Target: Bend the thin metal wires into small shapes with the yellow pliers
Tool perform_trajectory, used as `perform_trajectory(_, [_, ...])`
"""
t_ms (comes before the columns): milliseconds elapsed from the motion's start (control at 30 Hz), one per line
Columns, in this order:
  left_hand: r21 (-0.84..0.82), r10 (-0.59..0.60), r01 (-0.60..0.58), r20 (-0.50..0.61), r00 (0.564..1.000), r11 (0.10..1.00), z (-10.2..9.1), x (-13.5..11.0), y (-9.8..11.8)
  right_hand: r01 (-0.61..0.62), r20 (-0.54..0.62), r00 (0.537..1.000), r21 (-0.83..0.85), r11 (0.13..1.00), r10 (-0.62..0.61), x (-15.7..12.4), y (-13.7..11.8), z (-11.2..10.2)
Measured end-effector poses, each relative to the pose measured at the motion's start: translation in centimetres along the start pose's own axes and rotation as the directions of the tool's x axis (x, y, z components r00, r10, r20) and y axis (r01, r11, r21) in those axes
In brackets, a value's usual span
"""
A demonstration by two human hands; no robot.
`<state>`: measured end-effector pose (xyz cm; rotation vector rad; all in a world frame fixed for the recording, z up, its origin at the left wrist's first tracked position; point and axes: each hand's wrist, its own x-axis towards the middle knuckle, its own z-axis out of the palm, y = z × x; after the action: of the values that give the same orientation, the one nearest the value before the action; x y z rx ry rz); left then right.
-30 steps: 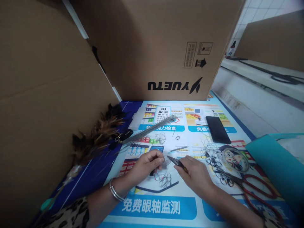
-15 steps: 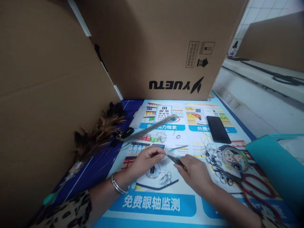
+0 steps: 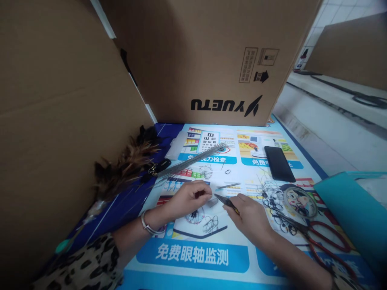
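My right hand is closed around a pair of pliers, whose slim dark jaws point left. Just left of the jaw tips, my left hand has thumb and forefinger pinched together; whatever lies between them is too small to make out. A short bunch of thin wires rests beyond the hands. Farther back, a long bundle of straight wires lies slantwise. Tangled thin wire sits on the printed cover nearer me, below my fingers. A small dark loop lies behind the short wires.
Red-handled scissors, many black wire loops and a round clear container lie at right. Behind them is a black phone. A teal box stands far right. Brown feathers line the left; cardboard walls the back.
The plier tips and my left fingertips have drawn slightly apart. My left hand has turned a little and risen. The view has shifted slightly.
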<state>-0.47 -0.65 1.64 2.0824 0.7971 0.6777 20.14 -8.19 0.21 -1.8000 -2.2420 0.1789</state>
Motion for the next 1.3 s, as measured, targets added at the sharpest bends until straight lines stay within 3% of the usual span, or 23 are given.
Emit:
perform_trajectory(367, [-0.144,-0.129,0.130,0.018,0.991,0.981,0.5,-0.3,-0.3,0.055,-0.051,0.997,-0.045,0.997,-0.057,0.0,0.1,0.4])
perform_trajectory(600, [-0.318,-0.247,0.246,0.036,0.968,0.916,0.8,-0.3,-1.3,0.019,-0.054,0.998,0.000,1.000,-0.019,-0.2,0.0,0.5])
perform_trajectory(767, [-0.437,-0.309,0.279,0.002,0.951,0.855,1.1,-0.4,-1.8,0.053,-0.147,0.988,0.045,0.998,-0.046,-0.4,-0.2,0.5])
perform_trajectory(933, [-0.536,-0.361,0.262,-0.086,0.929,0.803,1.4,-0.5,-1.2,0.126,-0.182,0.975,-0.012,0.992,-0.126,-0.7,-0.8,0.5])
perform_trajectory(1300, [-0.584,-0.376,0.252,-0.099,0.921,0.772,2.1,-0.6,-0.4,0.078,-0.125,0.988,-0.110,0.991,-0.092,-0.6,-1.1,0.6])
